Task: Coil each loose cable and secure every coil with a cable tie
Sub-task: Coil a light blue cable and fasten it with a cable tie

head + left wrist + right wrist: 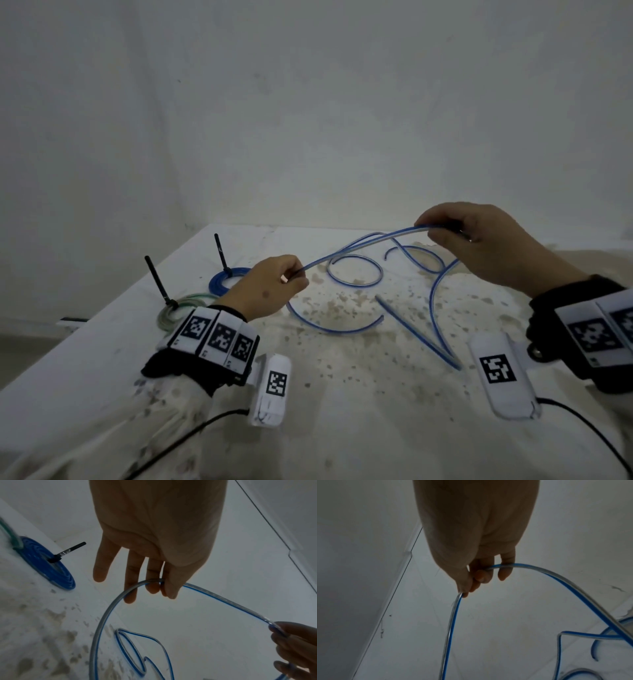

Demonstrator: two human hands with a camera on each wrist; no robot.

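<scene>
Left hand (270,291) and right hand (479,246) each pinch the loose cable (359,240); recommend forming even loops toward nine o'clock, avoiding kinks.

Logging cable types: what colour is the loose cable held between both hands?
The loose cable is clear with a blue stripe along it, seen best in the left wrist view.

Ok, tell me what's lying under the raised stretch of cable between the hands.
Under the raised blue-striped cable: a loose loop of it on the stained white cloth. Nothing visibly covered.
</scene>
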